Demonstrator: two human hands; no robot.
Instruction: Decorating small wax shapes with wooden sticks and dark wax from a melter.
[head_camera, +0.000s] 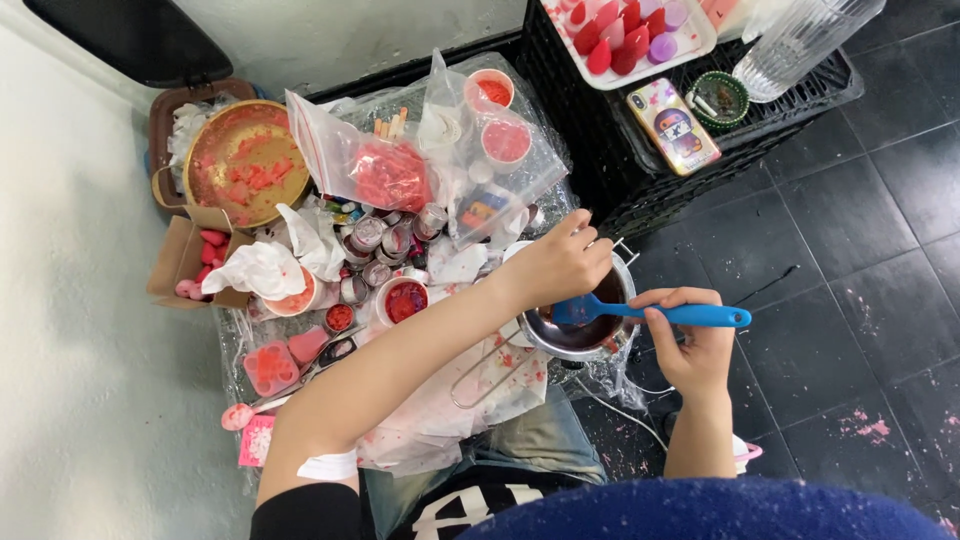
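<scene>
A gold bowl (245, 160) of pink lumps stood at the far left, beside a clear bag (385, 170) of red pieces. A phone (673, 125) and a white tray (630, 40) of red moulds lay on a black crate (640, 180). A cardboard box (180, 262) held pink shapes.

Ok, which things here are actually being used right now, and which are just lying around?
In use:
left hand over the pot
right hand holding the blue spatula, blade in the pot

Lying about:
phone
gold bowl
plastic bags
small tins
pink spoon
</scene>
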